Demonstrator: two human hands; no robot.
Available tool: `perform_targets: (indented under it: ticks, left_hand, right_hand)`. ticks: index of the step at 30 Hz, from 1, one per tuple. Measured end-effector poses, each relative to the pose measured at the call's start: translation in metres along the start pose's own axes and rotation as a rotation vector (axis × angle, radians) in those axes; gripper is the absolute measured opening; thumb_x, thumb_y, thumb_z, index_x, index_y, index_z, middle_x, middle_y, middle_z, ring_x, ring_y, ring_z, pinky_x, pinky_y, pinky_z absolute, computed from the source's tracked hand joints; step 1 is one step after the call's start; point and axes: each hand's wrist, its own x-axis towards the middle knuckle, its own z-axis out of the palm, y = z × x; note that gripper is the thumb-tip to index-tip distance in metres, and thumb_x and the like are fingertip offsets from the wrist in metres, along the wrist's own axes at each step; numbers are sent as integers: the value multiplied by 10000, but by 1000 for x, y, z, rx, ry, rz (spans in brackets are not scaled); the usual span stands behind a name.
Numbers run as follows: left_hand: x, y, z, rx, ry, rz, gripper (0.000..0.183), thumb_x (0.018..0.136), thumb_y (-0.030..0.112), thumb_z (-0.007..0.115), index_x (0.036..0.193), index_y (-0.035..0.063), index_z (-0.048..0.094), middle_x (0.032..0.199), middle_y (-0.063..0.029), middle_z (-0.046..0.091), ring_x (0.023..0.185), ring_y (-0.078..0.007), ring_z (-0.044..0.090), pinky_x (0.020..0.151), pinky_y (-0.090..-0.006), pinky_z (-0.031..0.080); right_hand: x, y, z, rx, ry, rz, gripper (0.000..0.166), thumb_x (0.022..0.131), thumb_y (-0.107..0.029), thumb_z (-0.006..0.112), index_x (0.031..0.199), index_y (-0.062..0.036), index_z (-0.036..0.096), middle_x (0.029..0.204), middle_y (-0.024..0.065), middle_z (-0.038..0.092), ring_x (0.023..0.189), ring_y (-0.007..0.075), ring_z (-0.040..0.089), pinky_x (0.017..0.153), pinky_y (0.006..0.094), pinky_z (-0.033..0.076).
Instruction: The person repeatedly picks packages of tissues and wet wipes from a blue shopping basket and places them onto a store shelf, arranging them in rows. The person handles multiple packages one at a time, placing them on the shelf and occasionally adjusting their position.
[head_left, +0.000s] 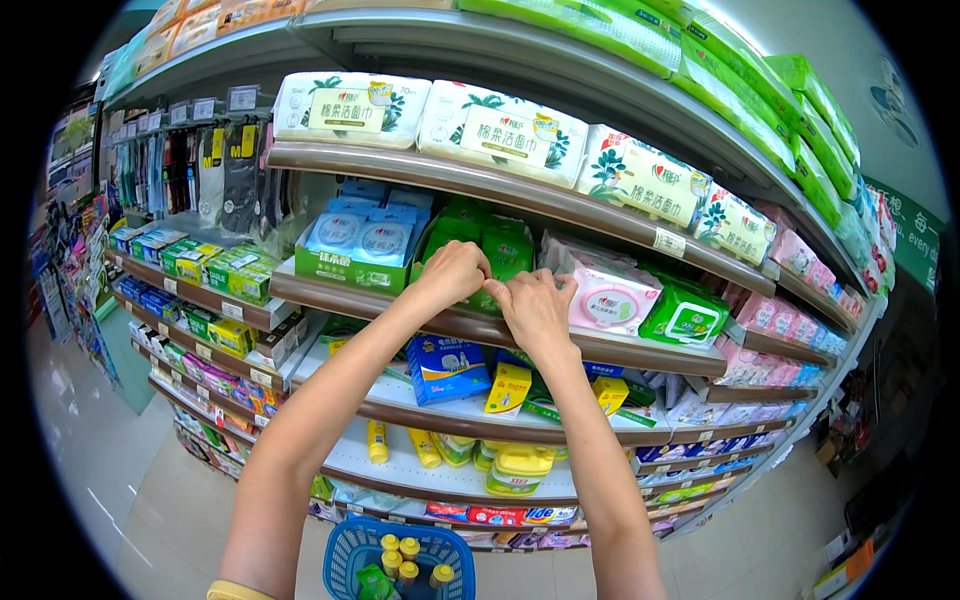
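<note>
My left hand is at the front of several green packs on the middle shelf, its fingers curled and partly hidden. Beside it, my right hand reaches over the shelf edge, between the green packs and a pink-and-white wipes pack. The thumb of the right hand comes close to the left fingers. Whether either hand grips a pack cannot be made out. Left of the hands, blue packs stand in a green display carton. A green wipes pack with a white lid is at the right.
Large white tissue packs line the shelf above. Below are a blue box, yellow boxes and a yellow jug. A blue plastic basket near the floor holds several yellow-capped bottles and a green packet.
</note>
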Motion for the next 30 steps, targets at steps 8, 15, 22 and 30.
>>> perform_targets:
  ticks: [8, 15, 22, 30]
  left_hand:
    - [-7, 4, 0, -10, 48, 49, 193, 751, 17, 629, 872, 5, 779, 814, -215, 721, 781, -385, 704, 742, -442, 556]
    - [-28, 1, -3, 13, 337, 297, 218, 801, -38, 570, 917, 24, 743, 964, -155, 699, 930, -349, 640, 783, -422, 521]
    - [-113, 31, 10, -179, 515, 451, 228, 833, 15, 674, 1060, 11, 703, 1013, -131, 692, 912, -327, 625, 787, -406, 509]
    - [-325, -47, 82, -139, 246, 123, 100, 804, 139, 762, 858, 60, 735, 733, -44, 657, 776, -241, 602, 670, -349, 481]
  right_hand:
    - [-6, 0, 1, 16, 24, 14, 453, 997, -437, 541, 909, -58, 774, 979, 66, 707, 1046, 275, 596, 986, 552, 286]
    - [-8, -15, 4, 138, 264, -47, 307, 918, -304, 677, 1085, -51, 728, 1182, 89, 648, 1140, 269, 565, 1035, 498, 291]
    - [-85, -45, -16, 415, 332, -54, 302, 818, -21, 722, 1116, -42, 675, 1121, 108, 647, 924, 303, 638, 767, 385, 512]
    - [-252, -143, 63, 604, -194, 22, 58, 827, -76, 747, 869, -83, 706, 774, 52, 671, 619, 250, 637, 559, 356, 489]
